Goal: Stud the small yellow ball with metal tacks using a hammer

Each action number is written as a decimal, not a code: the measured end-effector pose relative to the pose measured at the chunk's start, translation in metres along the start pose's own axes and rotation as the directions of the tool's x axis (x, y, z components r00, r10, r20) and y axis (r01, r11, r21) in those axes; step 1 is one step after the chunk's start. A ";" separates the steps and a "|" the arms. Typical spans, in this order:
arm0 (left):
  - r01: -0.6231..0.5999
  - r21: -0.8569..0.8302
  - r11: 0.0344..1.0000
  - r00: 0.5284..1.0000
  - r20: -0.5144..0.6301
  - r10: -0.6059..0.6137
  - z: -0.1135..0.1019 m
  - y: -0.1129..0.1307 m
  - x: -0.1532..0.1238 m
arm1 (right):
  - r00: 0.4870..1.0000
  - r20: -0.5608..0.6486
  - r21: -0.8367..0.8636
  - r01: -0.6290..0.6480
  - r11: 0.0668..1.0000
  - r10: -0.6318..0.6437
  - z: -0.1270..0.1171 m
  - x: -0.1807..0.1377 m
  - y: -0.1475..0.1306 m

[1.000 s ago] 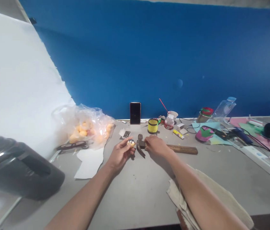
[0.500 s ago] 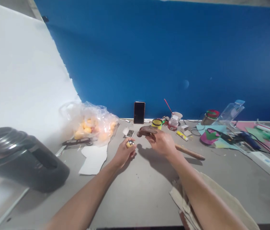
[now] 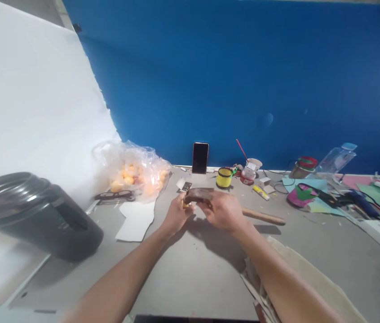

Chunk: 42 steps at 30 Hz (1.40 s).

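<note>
My left hand [image 3: 176,216] pinches a small yellow ball with a shiny metal part [image 3: 185,205] against the grey table [image 3: 196,269]. My right hand [image 3: 223,211] is closed round a hammer just behind its rusty head [image 3: 198,194]. The head sits right over the small ball. The wooden handle [image 3: 264,218] sticks out to the right behind my hand.
A clear bag of yellow-orange balls [image 3: 132,172] lies at the left with black glasses [image 3: 114,195] and white paper [image 3: 136,220] beside it. A black jug [image 3: 31,215] lies on its side far left. A phone [image 3: 200,158], a yellow cup [image 3: 224,177] and craft clutter line the blue wall. A cloth [image 3: 311,287] lies under my right arm.
My right hand lifted the hammer from the table, then brought its head down onto the small ball in my left hand. The view drifted left.
</note>
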<state>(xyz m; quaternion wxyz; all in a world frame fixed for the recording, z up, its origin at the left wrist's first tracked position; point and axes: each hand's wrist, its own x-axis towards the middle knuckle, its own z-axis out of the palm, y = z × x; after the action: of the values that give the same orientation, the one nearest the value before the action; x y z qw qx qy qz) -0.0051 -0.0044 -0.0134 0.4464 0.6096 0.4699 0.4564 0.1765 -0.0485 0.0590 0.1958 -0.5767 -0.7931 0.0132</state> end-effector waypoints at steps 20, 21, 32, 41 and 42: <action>-0.094 0.004 0.996 0.995 -0.038 0.094 -0.001 0.013 -0.004 | 0.989 -0.140 0.061 -0.040 0.997 0.048 0.002 -0.001 0.008; -0.097 -0.008 0.995 0.995 -0.027 0.096 -0.001 0.014 -0.005 | 0.992 -0.111 0.052 -0.046 0.998 0.051 0.003 0.000 0.008; -0.056 0.018 0.998 0.998 0.017 0.056 -0.001 0.008 -0.001 | 0.986 -0.132 0.107 -0.086 0.991 0.100 -0.002 -0.002 0.015; -0.111 0.063 0.992 0.993 0.038 0.109 0.002 0.004 0.000 | 0.985 -0.117 0.123 -0.109 0.986 0.124 -0.001 -0.001 0.015; -0.101 0.051 0.994 0.994 0.054 0.098 0.002 0.004 0.000 | 0.988 -0.101 0.124 -0.102 0.987 0.115 0.000 -0.001 0.014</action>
<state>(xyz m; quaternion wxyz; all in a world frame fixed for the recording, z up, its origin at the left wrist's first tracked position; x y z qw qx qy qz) -0.0028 -0.0058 -0.0095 0.4183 0.6556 0.4395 0.4494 0.1899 -0.0447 0.0550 0.2710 -0.6062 -0.7466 0.0396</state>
